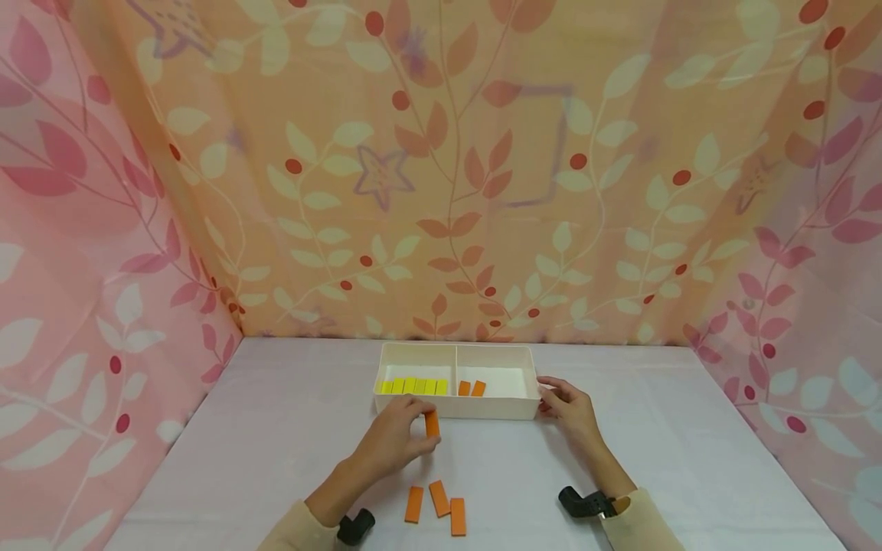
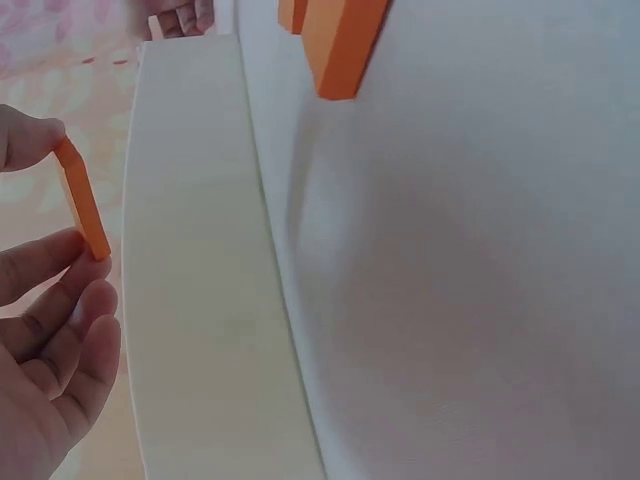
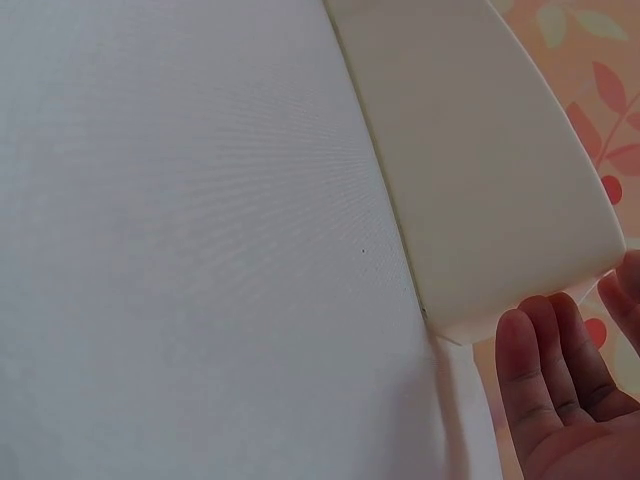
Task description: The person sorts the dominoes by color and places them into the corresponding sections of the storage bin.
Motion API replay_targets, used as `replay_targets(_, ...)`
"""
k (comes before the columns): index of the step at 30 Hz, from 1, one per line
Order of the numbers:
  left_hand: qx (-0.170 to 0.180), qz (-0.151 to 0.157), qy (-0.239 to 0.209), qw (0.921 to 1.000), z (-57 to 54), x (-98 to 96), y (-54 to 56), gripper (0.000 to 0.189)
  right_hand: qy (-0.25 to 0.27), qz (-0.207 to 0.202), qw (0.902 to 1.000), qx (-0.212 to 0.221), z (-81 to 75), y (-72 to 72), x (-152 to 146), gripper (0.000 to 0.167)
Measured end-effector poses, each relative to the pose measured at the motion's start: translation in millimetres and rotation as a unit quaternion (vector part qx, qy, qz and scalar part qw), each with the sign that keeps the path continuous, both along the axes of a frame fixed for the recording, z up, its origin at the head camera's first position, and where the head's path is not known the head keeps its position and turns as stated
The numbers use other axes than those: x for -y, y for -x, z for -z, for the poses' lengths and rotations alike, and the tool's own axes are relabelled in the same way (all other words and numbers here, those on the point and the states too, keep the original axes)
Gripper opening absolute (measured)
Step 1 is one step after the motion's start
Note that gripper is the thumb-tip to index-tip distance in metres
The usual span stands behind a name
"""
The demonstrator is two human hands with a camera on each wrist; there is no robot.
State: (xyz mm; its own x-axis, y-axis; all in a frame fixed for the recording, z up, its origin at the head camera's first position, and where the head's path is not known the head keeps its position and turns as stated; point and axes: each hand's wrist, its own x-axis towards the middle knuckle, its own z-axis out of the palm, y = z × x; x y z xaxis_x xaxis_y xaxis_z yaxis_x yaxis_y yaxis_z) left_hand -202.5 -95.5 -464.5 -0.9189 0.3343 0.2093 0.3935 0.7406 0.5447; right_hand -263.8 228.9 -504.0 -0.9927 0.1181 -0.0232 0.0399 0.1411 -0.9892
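At near wall of tray (image 1: 489,408), I see orange block (image 1: 432,424), its ends pinched by L hand (image 1: 393,438); R hand (image 1: 570,411) rests uncurled fingers on tray's R end. Block's prob. light, stiff; grip ends.

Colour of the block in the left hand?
The block is plain orange; left wrist view shows it best.

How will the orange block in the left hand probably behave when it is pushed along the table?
The orange block seems stiff: pinched end to end by the left hand, it looks straight. Being thin, it is probably light. Its flat faces suggest sliding, not rolling.
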Motion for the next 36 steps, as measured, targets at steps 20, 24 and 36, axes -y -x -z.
replay_targets(20,-0.042,-0.014,0.008,0.999,-11.9,-0.3,22.5,0.041,-0.015,-0.009,0.9998,-0.005,-1.8,-2.1,0.4,0.038)
replay_targets(24,-0.044,-0.029,-0.012,0.9986,-12.3,0.7,30.8,0.039,-0.014,-0.013,0.9998,-0.005,-3.1,-1.2,-0.2,0.039)
replay_targets(36,-0.017,-0.037,-0.05,0.9979,-5.4,0.9,38.9,0.039,-0.029,-0.012,0.9995,-0.002,-2.9,-2.4,0.5,0.038)
